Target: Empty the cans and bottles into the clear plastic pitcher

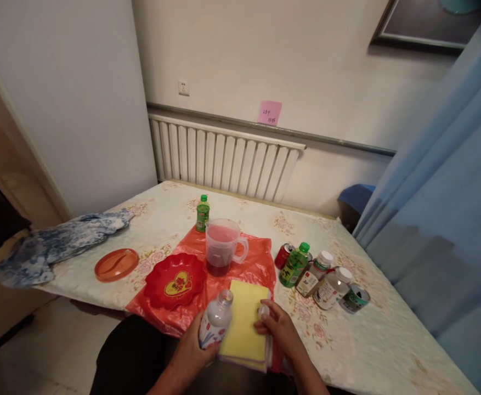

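Observation:
My left hand is wrapped round the lower part of a small clear bottle with a red and white label. The bottle stands upright at the table's near edge with its mouth uncovered. My right hand pinches a small white cap just right of the bottle. Between my hands lies a stack of yellow cloths on a red plastic sheet.
A clear jug with red liquid stands on the sheet behind a red heart-patterned plate. A green bottle stands behind the jug. Bottles and cans lie to the right. An orange lid and blue cloth are left.

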Demonstrator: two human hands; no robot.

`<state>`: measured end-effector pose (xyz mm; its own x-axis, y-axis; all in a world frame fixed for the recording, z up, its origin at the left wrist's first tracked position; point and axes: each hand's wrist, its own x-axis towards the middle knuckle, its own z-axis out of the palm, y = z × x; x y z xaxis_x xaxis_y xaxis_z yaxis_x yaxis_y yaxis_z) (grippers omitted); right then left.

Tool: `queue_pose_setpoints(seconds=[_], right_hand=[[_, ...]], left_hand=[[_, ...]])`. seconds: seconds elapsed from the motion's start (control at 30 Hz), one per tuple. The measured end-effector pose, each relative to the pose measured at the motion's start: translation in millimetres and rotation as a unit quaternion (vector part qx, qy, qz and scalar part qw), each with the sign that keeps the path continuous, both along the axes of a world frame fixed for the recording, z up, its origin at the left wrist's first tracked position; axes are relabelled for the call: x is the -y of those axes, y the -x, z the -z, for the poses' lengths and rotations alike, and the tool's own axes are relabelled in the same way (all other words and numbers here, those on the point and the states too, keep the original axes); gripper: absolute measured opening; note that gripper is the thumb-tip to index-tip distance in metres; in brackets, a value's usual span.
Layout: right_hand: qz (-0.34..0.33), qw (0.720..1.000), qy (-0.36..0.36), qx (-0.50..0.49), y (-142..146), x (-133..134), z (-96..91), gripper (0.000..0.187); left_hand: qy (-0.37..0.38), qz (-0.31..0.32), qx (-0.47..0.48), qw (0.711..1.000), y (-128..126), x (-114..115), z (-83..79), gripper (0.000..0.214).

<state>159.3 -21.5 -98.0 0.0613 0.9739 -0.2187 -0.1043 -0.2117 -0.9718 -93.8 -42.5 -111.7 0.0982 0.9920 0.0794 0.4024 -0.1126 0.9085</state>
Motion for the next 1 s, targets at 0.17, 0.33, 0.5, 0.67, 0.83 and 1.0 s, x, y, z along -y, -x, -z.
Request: queue_pose_setpoints(seconds=[0.17, 0.33, 0.5, 0.67, 0.83, 1.0], right_hand=[[0.046, 0.996, 0.051, -0.059, 11.1, -15.4, 18.1, 0.053], [0.044, 0.993, 0.078, -0.075, 23.8, -30.6, 28.3, 0.046], [0.004, 0.996, 0.084, -0.013, 28.2, -34.9, 39.5, 0.061], [-0.051, 0.985, 0.071, 0.146, 19.8, -30.8, 43.3, 0.062], [0.016, 0.966, -0.019, 0.256, 8.0, -41.3, 20.7, 0.039], [0.040, 0.960, -0.094, 0.261, 12.3, -70.9, -17.0, 0.039]], left_hand=[[0.018, -0.089, 0.020, 0.996, 17.4, -17.3, -14.0, 0.063], [-0.020, -0.166, 0.035, 0.985, 33.9, -51.3, -40.3, 0.067], [-0.040, -0.203, 0.044, 0.977, 49.5, -92.7, -60.9, 0.055], [-0.043, -0.220, 0.053, 0.973, 60.0, -129.0, -74.0, 0.052], [-0.058, -0.221, 0.066, 0.971, 66.2, -164.8, -75.2, 0.052], [-0.059, -0.202, 0.100, 0.972, 72.1, -194.1, -62.3, 0.056]])
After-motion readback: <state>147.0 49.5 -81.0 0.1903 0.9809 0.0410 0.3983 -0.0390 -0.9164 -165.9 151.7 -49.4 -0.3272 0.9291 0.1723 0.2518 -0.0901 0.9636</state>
